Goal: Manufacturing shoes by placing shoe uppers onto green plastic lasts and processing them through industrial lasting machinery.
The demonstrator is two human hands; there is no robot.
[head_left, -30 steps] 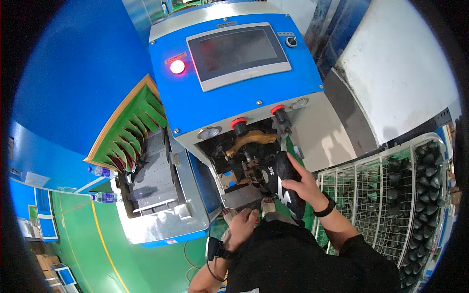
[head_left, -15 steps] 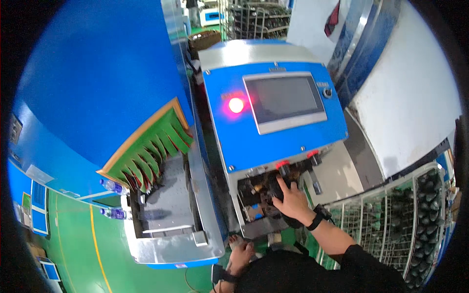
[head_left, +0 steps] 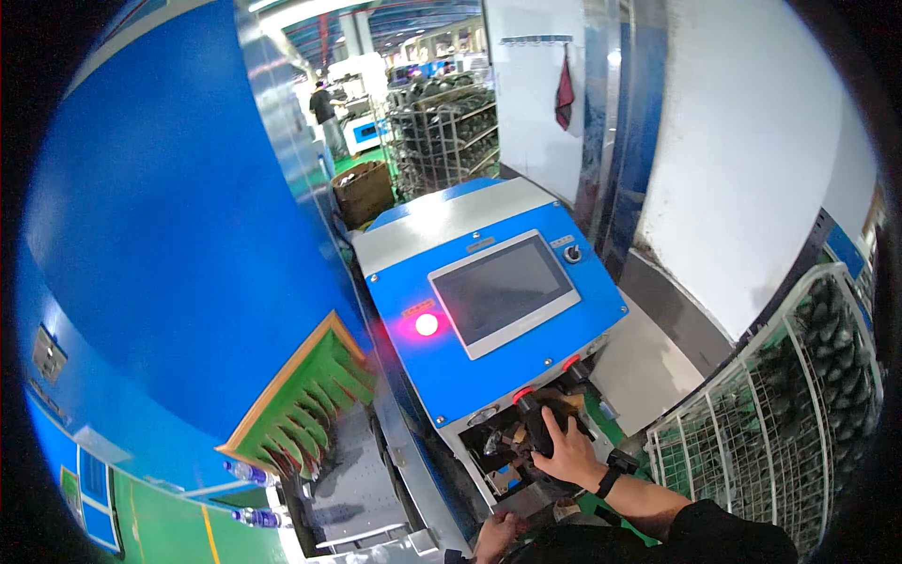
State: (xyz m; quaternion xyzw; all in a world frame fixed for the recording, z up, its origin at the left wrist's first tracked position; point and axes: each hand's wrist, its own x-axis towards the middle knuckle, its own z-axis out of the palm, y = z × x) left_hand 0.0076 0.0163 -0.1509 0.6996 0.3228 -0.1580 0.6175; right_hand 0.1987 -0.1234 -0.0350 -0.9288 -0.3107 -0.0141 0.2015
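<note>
My right hand (head_left: 570, 458) is closed round a black, shoe-like piece (head_left: 542, 434) at the open front of a blue machine (head_left: 493, 376). The palm hides much of this piece. Below the machine's front edge is my left hand (head_left: 496, 536), fingers curled; whatever they hold, if anything, is hidden. Metal parts (head_left: 498, 446) show inside the opening, left of the black piece. Two red-collared black knobs sit above it, one of them the right knob (head_left: 574, 368). On the panel, a dark screen (head_left: 503, 291) sits beside a glowing red lamp (head_left: 427, 324).
Left stands a conveyor (head_left: 352, 484) with a green strip curtain (head_left: 305, 423) and two bottles, one being the lower bottle (head_left: 258, 518). A wire rack (head_left: 723, 451) of dark shoe-like items stands at right. Farther back are a bin (head_left: 364, 195), loaded shelves (head_left: 442, 132) and a person (head_left: 324, 113).
My view has tilted up, so the machine sits lower in the picture and more of the background shows. My right hand stays on the black piece; my left stays near the front edge.
</note>
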